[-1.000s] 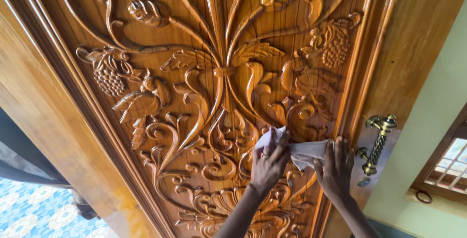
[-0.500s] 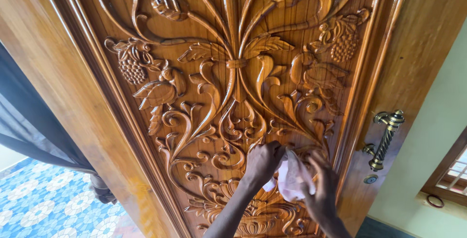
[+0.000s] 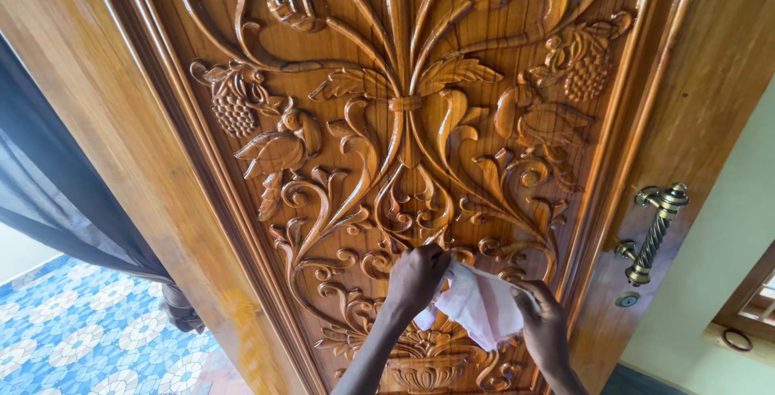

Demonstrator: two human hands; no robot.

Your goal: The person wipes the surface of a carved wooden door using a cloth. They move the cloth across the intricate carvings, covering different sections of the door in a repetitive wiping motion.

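A tall carved wooden door (image 3: 387, 120), glossy and honey-brown, rises above and behind both hands, its panel worked with vines, grape clusters and two birds. To the right of the hands, on the door's plain outer stile, a twisted brass pull handle (image 3: 658, 233) stands nearly upright, with a small round keyhole plate (image 3: 626, 300) just below it. Far off to the left of the hands, a dark curtain (image 3: 48, 201) hangs over a blue-and-white patterned floor (image 3: 89, 338).

Between the two hands a pale pink-and-white cloth (image 3: 480, 306) is stretched across the lower carving, pressed against the scrollwork. Its long axis runs from upper left down to lower right, one end bunched under the left hand, the other gathered at the right.

The left hand (image 3: 416, 278) is clenched around the cloth's upper end, knuckles toward the camera, fist against the carved scrolls. The right hand (image 3: 542, 322), slightly lower and nearer the panel's moulded edge, has its fingers curled closed on the cloth's lower corner.
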